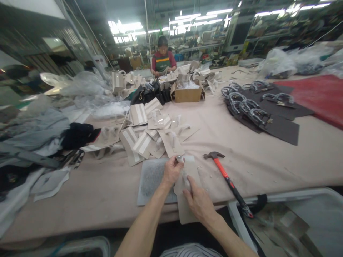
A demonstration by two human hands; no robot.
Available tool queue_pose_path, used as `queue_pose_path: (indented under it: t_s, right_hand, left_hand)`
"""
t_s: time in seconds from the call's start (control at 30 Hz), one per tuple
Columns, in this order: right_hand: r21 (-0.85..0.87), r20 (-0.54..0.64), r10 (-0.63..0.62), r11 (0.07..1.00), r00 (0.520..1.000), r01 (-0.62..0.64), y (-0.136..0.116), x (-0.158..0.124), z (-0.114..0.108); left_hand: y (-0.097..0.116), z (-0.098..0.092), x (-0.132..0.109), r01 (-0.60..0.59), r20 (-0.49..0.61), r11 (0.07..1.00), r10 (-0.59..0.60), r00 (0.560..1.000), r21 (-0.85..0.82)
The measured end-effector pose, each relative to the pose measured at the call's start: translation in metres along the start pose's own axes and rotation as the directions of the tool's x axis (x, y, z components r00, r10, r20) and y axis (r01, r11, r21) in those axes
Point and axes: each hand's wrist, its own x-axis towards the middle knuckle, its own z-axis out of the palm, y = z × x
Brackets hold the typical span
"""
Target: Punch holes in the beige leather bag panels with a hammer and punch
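Two bare hands work over a pale panel (pixel 187 210) at the near edge of a cloth-covered table (pixel 207 123); the panel lies partly over a grey slab (pixel 152 180), its lower end reaching past the slab toward the worker; the left hand (pixel 172 172) is pinched nearly closed at the fingertips on a small shiny piece (pixel 179 157) by the panel's upper end, though what that piece is cannot be told; the right hand (pixel 200 200) is curled around the panel's edge, thumb and fingers about a plastic-wrapped handle (pixel 187 183).

The panel in hand appears to be partway through; its handle is in place, but whether it is fastened cannot be seen; a hammer (pixel 222 170) lies unheld to the right; beyond the slab, a heap of similar panels (pixel 142 145) shows several wrapped handles, which suggests pieces at much the same stage; whether that heap is finished or waiting is unclear; across the table, a co-worker (pixel 163 64) handles another piece.
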Motion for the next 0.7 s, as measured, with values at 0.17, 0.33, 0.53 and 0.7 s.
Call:
queue_pose_path:
  t_s: [0.17, 0.33, 0.53, 0.7]
  right_hand:
    - [0.224, -0.077, -0.093, 0.969, 0.993, 0.108, 0.018, 0.0, -0.006]
    - [0.213, -0.338, 0.028, 0.976, 0.941, 0.048, 0.064, 0.009, -0.035]
    - [-0.254, -0.39, 0.101, 0.944, 0.915, -0.212, 0.13, 0.021, -0.06]
    - [-0.335, -0.329, 0.141, 0.907, 0.934, -0.255, 0.148, 0.024, -0.059]
  left_hand:
    - [-0.026, 0.007, 0.0, 0.009, -0.024, 1.0, -0.009, 1.0, 0.015]
    - [-0.033, 0.003, -0.002, -0.034, -0.001, 0.998, 0.034, 0.999, 0.058]
    - [-0.024, 0.004, -0.006, -0.049, -0.001, 0.987, 0.05, 0.999, 0.15]
    - [-0.021, 0.006, -0.006, -0.051, -0.008, 0.98, 0.054, 0.999, 0.19]
